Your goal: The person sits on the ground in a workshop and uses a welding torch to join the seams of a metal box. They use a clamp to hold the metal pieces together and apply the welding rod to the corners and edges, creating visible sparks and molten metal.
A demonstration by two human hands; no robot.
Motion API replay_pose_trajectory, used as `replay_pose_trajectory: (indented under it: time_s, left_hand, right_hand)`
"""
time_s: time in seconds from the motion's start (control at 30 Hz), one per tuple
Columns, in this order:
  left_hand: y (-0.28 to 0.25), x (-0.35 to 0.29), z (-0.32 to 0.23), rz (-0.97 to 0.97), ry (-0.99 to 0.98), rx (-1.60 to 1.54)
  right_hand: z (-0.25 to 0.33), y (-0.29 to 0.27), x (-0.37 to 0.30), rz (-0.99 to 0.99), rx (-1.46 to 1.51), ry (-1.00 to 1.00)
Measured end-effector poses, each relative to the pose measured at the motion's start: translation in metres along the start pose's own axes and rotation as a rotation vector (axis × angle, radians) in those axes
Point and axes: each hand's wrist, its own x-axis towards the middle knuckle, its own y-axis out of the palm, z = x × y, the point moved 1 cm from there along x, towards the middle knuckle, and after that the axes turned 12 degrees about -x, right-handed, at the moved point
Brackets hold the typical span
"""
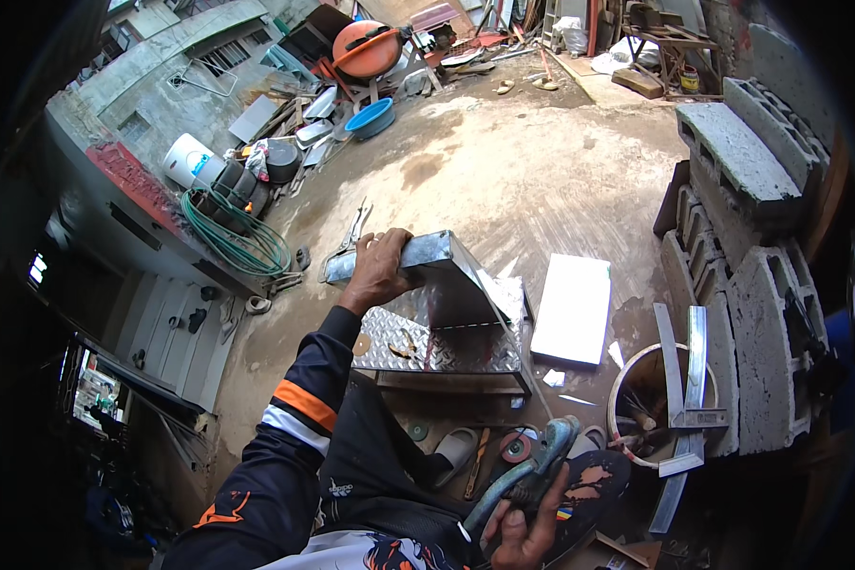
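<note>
My left hand (378, 270) is closed over the upper edge of a bent sheet-metal piece (433, 249). Locking pliers (354, 230) sit at that piece's left end, beside my fingers. The piece stands on a diamond-plate surface (480, 350), where small pliers (406, 345) lie. Low at the right, my right hand (527, 534) is wrapped round a worn teal welding electrode holder (511, 482). A thin welding rod (543, 397) points from its jaw up toward the right side of the metal piece; whether the tip touches cannot be made out.
Right of the work lies a white rectangular panel (572, 309). A bucket (617, 404) holds tools, with a try square (703, 418) and metal strips across it. Concrete blocks (741, 157) are stacked at right. By my feet are a red disc (516, 446) and an orange-handled tool (478, 464).
</note>
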Motion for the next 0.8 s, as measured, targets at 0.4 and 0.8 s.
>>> replay_pose_trajectory:
  time_s: [0.4, 0.8]
  left_hand:
    - [0.001, 0.0, 0.001, -0.011, 0.015, -0.001]
    - [0.002, 0.001, 0.003, -0.027, 0.035, 0.0]
  right_hand:
    - [-0.004, -0.001, 0.0, 0.011, -0.057, -0.022]
    - [-0.011, 0.01, -0.009, 0.027, 0.285, 0.171]
